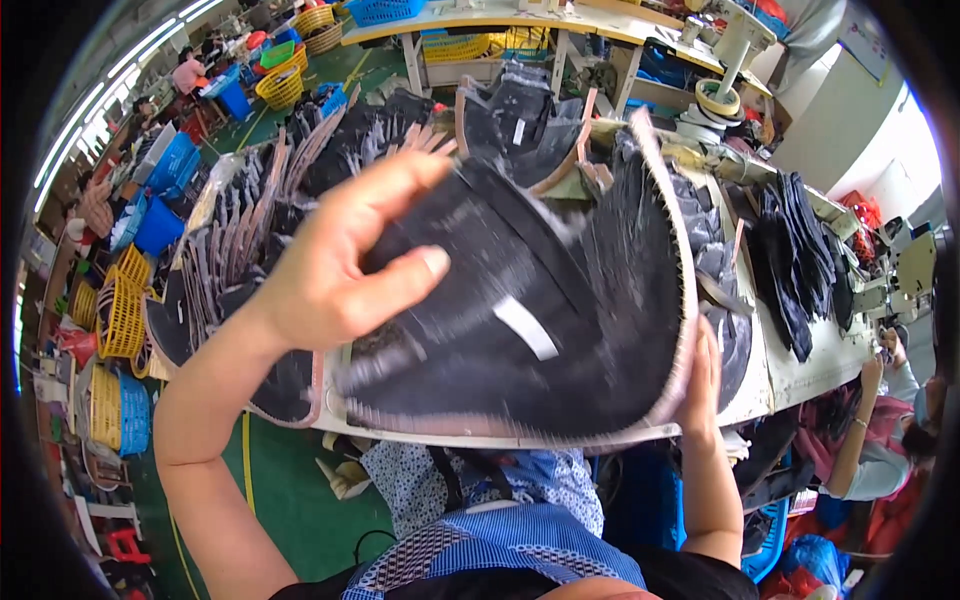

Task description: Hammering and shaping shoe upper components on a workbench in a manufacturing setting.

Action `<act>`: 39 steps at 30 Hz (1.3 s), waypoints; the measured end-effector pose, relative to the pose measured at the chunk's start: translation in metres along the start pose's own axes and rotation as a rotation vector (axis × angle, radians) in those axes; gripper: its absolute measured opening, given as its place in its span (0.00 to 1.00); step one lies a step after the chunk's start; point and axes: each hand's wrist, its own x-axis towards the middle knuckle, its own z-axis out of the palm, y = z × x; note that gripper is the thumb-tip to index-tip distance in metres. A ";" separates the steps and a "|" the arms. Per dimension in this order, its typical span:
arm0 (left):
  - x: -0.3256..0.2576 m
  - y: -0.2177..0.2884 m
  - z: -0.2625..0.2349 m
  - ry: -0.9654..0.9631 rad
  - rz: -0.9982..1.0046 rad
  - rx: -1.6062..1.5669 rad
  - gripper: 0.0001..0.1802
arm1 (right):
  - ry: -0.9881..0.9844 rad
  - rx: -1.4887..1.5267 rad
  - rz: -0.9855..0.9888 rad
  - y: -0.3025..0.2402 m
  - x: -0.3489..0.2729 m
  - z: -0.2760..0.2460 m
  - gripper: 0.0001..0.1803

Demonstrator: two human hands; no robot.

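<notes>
Two hands held up a stack of black fabric shoe-upper pieces above the counter's near edge.

The left hand gripped the big curved black fabric piece with pink stitched edging and a white tag, thumb on its face, fingers curled over its top-left rim. The right hand pinched its lower-right edge. More dark pieces lay fanned along the pale counter behind.

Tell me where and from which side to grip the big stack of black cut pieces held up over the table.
Judging by its fanned shape, grip the stack of black pieces at both ends. The left hand pinches the upper left edge, thumb in front; the right hand comes from the lower right, under the pale stitched rim, where the layers meet.
</notes>
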 end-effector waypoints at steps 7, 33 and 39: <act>-0.087 -0.062 0.094 -0.434 -0.561 -0.621 0.32 | -0.428 0.202 0.458 -0.045 -0.024 0.047 0.20; -0.093 -0.098 0.141 -0.225 0.064 0.247 0.14 | -0.586 -0.440 0.091 -0.040 -0.063 0.059 0.07; -0.071 -0.099 0.135 -0.389 -0.340 -0.022 0.08 | -0.608 -0.460 0.063 -0.027 -0.065 0.056 0.08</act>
